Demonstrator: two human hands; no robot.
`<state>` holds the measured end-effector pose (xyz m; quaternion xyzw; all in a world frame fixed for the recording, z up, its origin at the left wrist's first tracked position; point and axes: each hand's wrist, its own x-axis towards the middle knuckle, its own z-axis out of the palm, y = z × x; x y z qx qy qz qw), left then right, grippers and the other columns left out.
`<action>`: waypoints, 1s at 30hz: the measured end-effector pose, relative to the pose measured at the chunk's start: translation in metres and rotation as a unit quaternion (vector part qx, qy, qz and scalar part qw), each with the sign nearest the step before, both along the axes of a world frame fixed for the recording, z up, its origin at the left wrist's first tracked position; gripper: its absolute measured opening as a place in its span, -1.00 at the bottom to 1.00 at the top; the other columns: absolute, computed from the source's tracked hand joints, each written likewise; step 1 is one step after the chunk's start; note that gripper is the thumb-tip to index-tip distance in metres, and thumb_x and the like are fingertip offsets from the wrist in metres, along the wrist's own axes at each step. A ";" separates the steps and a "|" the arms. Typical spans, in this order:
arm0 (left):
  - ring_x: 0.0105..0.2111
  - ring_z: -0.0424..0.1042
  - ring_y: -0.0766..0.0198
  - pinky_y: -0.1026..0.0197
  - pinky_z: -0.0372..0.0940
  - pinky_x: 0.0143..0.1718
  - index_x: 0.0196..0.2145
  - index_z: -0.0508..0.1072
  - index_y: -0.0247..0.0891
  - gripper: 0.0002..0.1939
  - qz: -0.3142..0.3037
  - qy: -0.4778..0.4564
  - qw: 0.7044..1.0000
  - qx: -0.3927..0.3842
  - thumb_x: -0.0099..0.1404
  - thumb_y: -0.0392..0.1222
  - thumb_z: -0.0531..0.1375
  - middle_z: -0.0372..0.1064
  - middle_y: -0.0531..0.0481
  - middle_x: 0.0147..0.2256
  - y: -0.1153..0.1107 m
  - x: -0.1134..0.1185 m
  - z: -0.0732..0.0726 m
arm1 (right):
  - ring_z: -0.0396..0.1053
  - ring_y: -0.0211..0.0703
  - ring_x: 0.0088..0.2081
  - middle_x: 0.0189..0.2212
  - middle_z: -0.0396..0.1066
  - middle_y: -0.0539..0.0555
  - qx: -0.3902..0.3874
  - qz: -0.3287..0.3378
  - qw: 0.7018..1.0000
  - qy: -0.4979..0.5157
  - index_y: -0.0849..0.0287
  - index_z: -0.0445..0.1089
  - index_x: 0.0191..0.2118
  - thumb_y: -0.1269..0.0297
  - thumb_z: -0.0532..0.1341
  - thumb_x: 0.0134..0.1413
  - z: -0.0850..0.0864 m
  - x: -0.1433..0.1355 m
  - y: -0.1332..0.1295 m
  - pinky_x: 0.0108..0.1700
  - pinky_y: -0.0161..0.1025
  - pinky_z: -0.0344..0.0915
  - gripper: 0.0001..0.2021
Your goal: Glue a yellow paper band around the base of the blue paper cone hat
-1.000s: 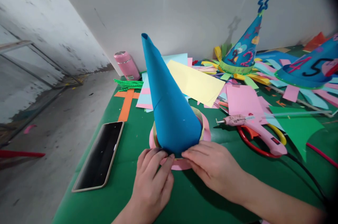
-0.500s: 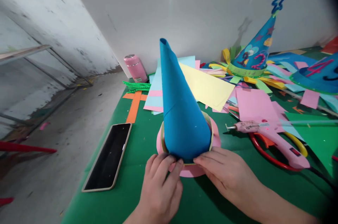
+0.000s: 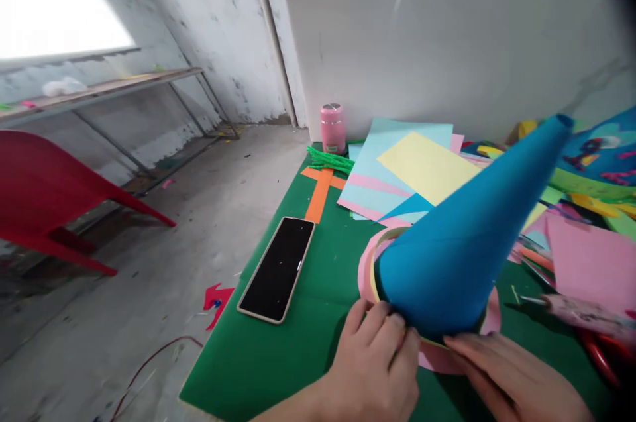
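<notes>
- Cone of blue paper stands inside the pink ring on the green table, its tip leaning toward one o'clock.
- Left hand, at seven o'clock of the base, touches the ring with bent fingers.
- Right hand, at five o'clock, lays straighter fingers there.
- Fingertips are partly hidden; whether either hand pinches, I cannot tell.
- Phone lies at nine o'clock, glue gun at three.

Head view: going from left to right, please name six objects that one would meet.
Red chair → red scrap → phone → bottle → blue cone → glue gun.
</notes>
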<state>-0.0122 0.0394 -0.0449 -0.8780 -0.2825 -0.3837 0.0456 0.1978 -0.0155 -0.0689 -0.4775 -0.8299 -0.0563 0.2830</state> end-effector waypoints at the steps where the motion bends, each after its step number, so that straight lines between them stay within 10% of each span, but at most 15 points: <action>1: -0.31 0.37 0.18 0.08 0.22 -0.18 -0.35 0.43 -0.32 -0.79 0.005 -0.010 1.000 0.010 0.07 -0.34 0.04 0.42 -0.06 -0.37 0.000 0.001 -0.001 | 0.45 -0.20 -0.32 -0.31 0.49 -0.02 0.007 0.002 1.000 0.000 0.09 0.34 -0.14 0.36 0.13 -0.01 -0.002 0.001 0.000 -0.29 -0.35 0.38 -0.74; 30: -0.27 0.41 0.17 0.09 0.22 -0.18 -0.35 0.45 -0.24 -0.79 -0.036 -0.006 0.999 -0.008 0.06 -0.43 0.10 0.46 -0.06 -0.37 0.017 -0.010 0.001 | 0.41 -0.29 -0.35 -0.34 0.48 0.02 -0.054 -0.090 0.978 0.179 0.18 0.34 -0.18 0.49 0.05 0.02 0.044 -0.048 0.005 -0.30 -0.38 0.33 -0.76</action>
